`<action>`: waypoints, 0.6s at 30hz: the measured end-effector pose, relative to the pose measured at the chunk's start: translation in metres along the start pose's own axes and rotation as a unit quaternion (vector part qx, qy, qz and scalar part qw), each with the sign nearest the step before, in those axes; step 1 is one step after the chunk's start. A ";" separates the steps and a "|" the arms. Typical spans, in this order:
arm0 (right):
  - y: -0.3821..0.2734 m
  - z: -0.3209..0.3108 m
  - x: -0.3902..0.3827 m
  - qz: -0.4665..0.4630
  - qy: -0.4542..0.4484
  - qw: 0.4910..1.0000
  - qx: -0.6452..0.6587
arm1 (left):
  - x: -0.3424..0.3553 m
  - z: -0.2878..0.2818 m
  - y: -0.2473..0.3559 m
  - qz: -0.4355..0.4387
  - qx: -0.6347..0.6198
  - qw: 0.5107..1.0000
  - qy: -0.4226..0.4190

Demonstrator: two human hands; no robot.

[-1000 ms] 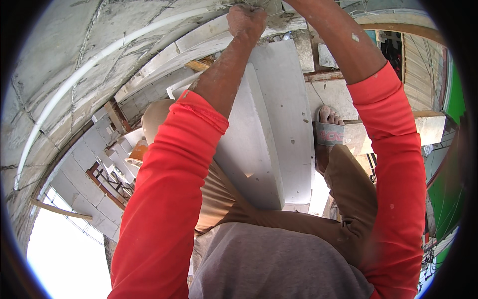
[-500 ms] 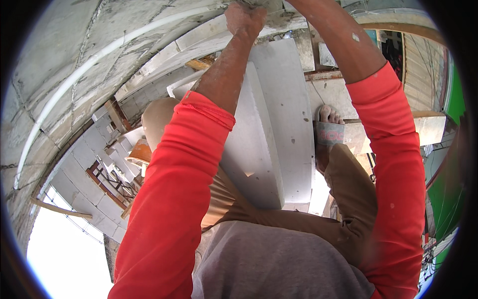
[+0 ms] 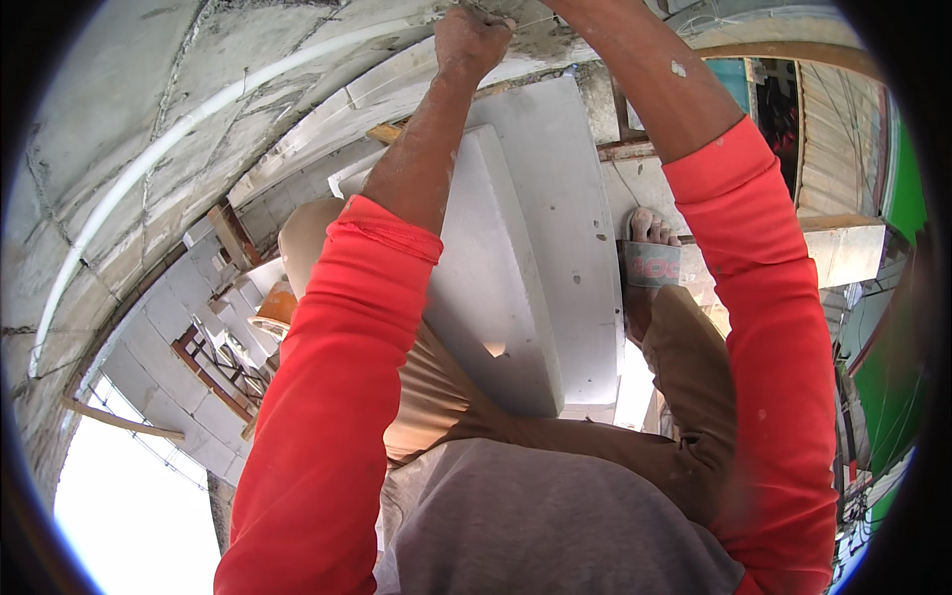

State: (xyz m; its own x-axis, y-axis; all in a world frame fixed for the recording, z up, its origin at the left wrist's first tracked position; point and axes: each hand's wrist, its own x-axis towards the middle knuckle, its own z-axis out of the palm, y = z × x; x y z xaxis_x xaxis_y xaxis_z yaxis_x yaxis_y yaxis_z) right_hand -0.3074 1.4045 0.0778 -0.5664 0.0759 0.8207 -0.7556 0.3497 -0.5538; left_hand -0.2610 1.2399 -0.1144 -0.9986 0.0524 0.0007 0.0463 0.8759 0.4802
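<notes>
At the top of the head view my left hand (image 3: pixel 474 40) is closed in a fist, close against the grey wall (image 3: pixel 139 89). What its fingers hold, if anything, is hidden; a thin pale line, like string or wire, runs rightward from beside the fist. My right forearm (image 3: pixel 654 74) reaches up past the top edge, so the right hand is cut off. Below my arms, between my legs, lean two large pale grey blocks (image 3: pixel 560 228), one overlapping the other.
A white pipe (image 3: pixel 149 178) curves along the wall at left. My right foot in a grey sandal (image 3: pixel 654 263) rests by a pale ledge (image 3: pixel 833 253). An orange bucket-like container (image 3: pixel 278 307) stands beyond my left knee. Green sheeting (image 3: pixel 897 347) hangs at far right.
Both arms have shifted slightly left, and my left fist has slid left along the wall, still closed. The blocks and my foot look nearly unmoved.
</notes>
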 end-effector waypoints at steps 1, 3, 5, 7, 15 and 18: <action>0.003 -0.001 0.000 -0.013 0.008 1.000 0.008 | 0.001 -0.004 0.004 0.002 -0.007 1.000 -0.024; 0.010 0.001 -0.001 -0.038 0.024 0.999 0.028 | 0.005 -0.015 0.010 0.004 -0.017 0.997 -0.071; 0.017 0.000 -0.002 -0.068 0.039 0.997 0.023 | 0.004 -0.031 0.026 -0.053 -0.007 0.986 -0.158; 0.018 0.000 -0.002 -0.084 0.043 0.995 0.020 | -0.002 -0.046 0.036 -0.070 0.005 0.977 -0.202; 0.015 0.002 -0.001 -0.068 0.026 0.997 0.033 | -0.021 -0.049 0.033 -0.062 0.040 0.982 -0.171; 0.003 -0.004 0.000 -0.027 -0.010 0.999 0.028 | -0.025 -0.056 0.034 -0.042 0.041 0.985 -0.162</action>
State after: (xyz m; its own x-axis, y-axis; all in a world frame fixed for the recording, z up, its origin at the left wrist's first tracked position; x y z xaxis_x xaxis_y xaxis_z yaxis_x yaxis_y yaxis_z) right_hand -0.3083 1.4095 0.0764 -0.5297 0.0399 0.8473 -0.8023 0.3005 -0.5157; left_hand -0.2362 1.2415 -0.0486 -0.9396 0.1168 -0.3216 -0.0210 0.9185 0.3949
